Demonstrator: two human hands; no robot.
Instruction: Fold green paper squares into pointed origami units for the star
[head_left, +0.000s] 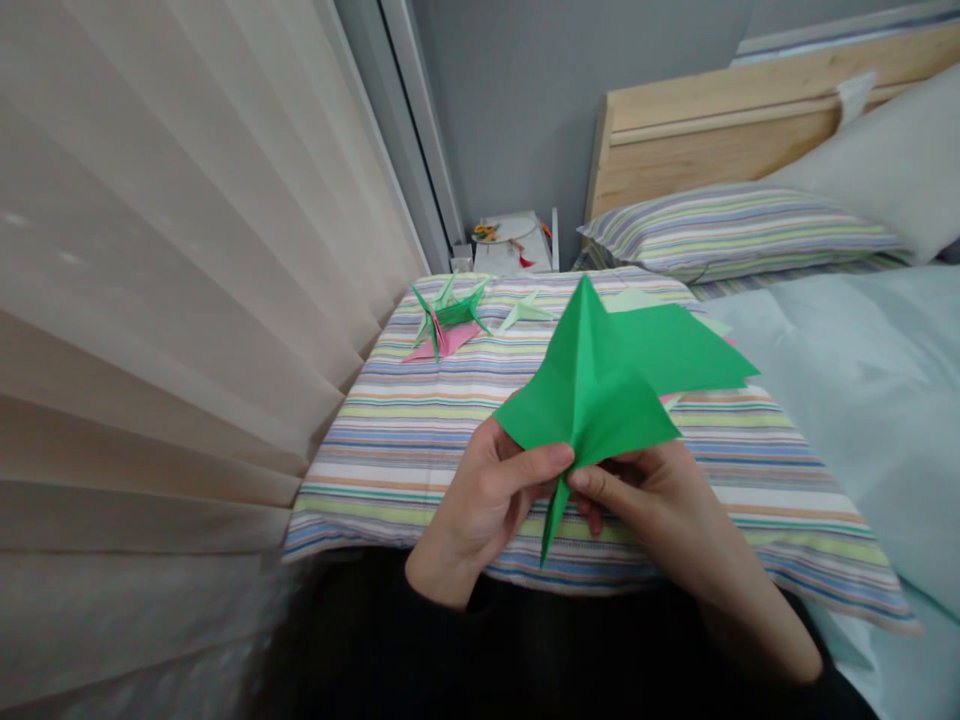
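A partly folded sheet of green paper (pixel 600 380) is held up over a striped pillow (pixel 420 440) that lies in front of me. My left hand (pixel 487 500) pinches its lower left part with thumb and fingers. My right hand (pixel 645 500) pinches it from the right, thumb tip close to the left thumb. A narrow green point hangs down between the two hands. Flaps spread up and to the right.
Folded paper shapes, green and pink (pixel 448 320), and pale green ones (pixel 529 310) lie at the pillow's far end. A pleated beige curtain (pixel 165 300) fills the left. A wooden headboard (pixel 720 130), a second striped pillow (pixel 735 230) and a light blue blanket (pixel 862 400) are right.
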